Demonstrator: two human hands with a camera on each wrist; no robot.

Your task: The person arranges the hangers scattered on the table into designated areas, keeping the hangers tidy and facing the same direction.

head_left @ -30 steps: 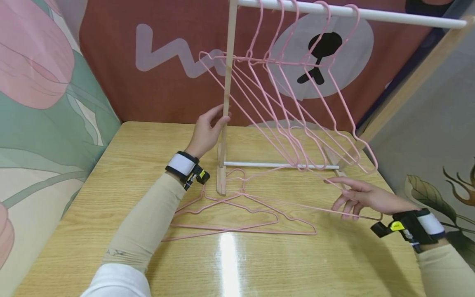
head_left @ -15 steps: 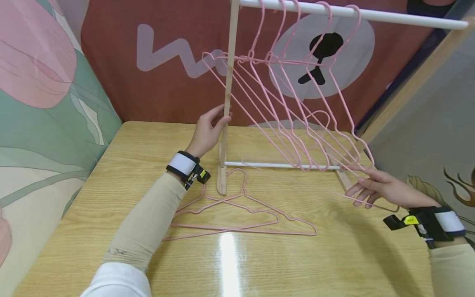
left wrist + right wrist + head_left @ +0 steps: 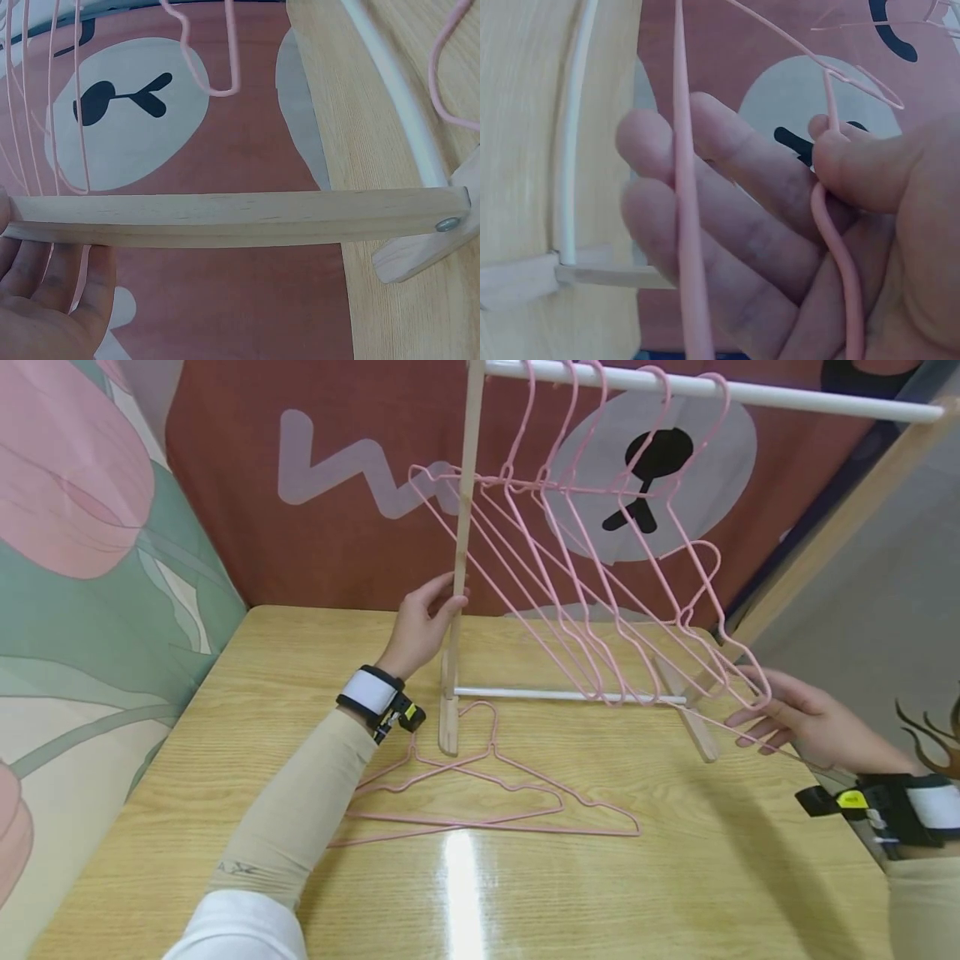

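Observation:
My left hand (image 3: 425, 622) grips the near-left wooden post (image 3: 462, 527) of a clothes rack; in the left wrist view its fingers (image 3: 94, 292) lie behind that post. At the right my right hand (image 3: 810, 718) holds a pink clothes hanger (image 3: 718, 562). In the right wrist view the thumb and index finger pinch the hanger's shoulder (image 3: 847, 285), while its straight lower bar (image 3: 684, 172) crosses the other fingers. The hook stands below the white top rail (image 3: 795, 395), close to the rightmost hanging hanger. Several pink hangers (image 3: 532, 539) hang from this rail.
Two more pink hangers (image 3: 592, 802) lie overlapping on the wooden table (image 3: 525, 902), in front of the rack's left foot (image 3: 447, 731). A white lower bar (image 3: 540, 694) joins the rack's sides. The right foot (image 3: 697, 735) stands near my right hand.
My right hand has moved right and upward with the hanger. The hanger's hook has swung up from near the table to beside the hanging hangers. My left hand stays on the post.

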